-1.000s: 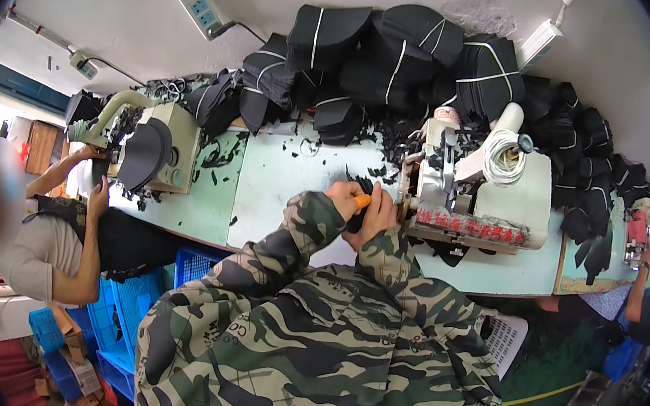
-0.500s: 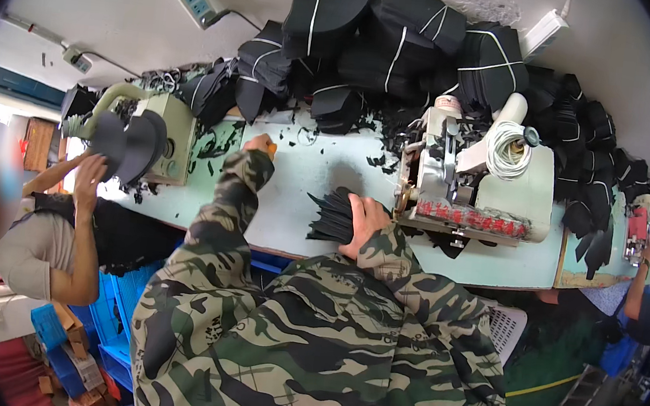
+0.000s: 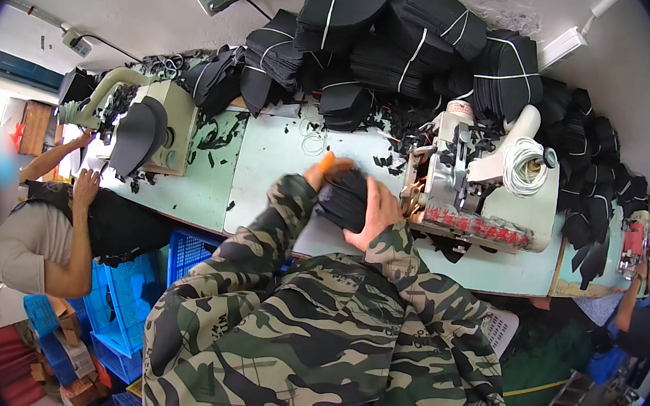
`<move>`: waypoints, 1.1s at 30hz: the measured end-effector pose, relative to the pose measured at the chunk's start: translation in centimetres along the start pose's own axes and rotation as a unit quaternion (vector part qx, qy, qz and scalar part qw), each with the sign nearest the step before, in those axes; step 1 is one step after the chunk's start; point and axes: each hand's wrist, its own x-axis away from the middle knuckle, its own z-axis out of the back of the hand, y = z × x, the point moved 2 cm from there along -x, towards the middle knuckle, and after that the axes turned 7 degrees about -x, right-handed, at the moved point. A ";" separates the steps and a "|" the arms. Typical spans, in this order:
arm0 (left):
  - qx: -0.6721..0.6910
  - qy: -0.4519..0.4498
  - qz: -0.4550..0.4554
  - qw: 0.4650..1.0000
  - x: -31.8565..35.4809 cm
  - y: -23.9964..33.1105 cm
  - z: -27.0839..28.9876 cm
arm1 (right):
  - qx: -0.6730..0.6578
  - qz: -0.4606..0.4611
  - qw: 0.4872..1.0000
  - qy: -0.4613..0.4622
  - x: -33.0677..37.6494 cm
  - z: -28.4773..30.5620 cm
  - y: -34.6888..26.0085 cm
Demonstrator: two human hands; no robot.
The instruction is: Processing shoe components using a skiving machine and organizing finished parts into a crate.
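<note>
the right hand (image 3: pixel 378 215) clamps fingers on the black stack (image 3: pixel 344 200); left hand (image 3: pixel 323 174) fingers' closure unclear. likely light, bendy; best held by opposite edges.

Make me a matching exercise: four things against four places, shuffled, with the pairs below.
1. orange piece
2. black stack
3. coiled white cord
4. light-blue crate

A. on the machine nearest the right hand
B. between the two hands
C. lower left, below tabletop level
D. at the fingers of the left hand

Pairs: 1-D, 2-B, 3-A, 4-C
</note>
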 end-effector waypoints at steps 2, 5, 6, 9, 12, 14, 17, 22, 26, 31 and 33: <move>0.058 0.015 -0.051 0.997 -1.3 -4.1 -1.6 | 0.059 -0.054 0.996 0.051 -0.2 -0.3 0.2; -0.018 0.007 -0.076 0.997 -0.2 -1.0 -2.1 | 0.043 -0.070 0.997 0.004 -1.7 0.1 -0.1; 0.001 -0.031 -0.108 0.994 -0.2 0.1 -2.3 | 0.033 -0.080 0.996 -0.026 -2.0 0.8 -0.7; -0.066 0.060 -0.203 0.975 2.6 3.9 -2.5 | 0.013 -0.015 1.000 0.008 -1.7 1.2 -2.8; -0.196 0.017 -0.158 0.967 1.7 -0.8 -0.7 | 0.047 -0.020 0.998 -0.021 -0.5 0.3 -1.4; -0.083 0.041 -0.135 0.986 1.6 -2.3 -1.6 | 0.042 -0.050 0.997 -0.036 0.6 0.3 0.2; -0.152 0.064 -0.148 0.975 3.8 -0.7 -2.6 | 0.045 0.003 0.999 -0.019 1.2 -0.4 0.4; -0.150 0.075 -0.146 0.975 3.5 -1.3 -1.0 | 0.018 0.021 0.999 -0.039 0.0 -0.4 -1.3; 0.014 0.070 -0.176 0.982 5.0 1.6 -2.8 | 0.038 0.065 0.997 -0.011 0.0 0.6 -2.0; -0.036 0.071 -0.126 0.989 2.8 -5.4 0.5 | 0.056 0.048 0.997 0.006 -0.5 -1.6 1.2; -0.095 0.126 -0.125 0.980 5.0 -2.9 0.1 | 0.052 -0.005 0.998 -0.025 -0.8 -2.2 1.4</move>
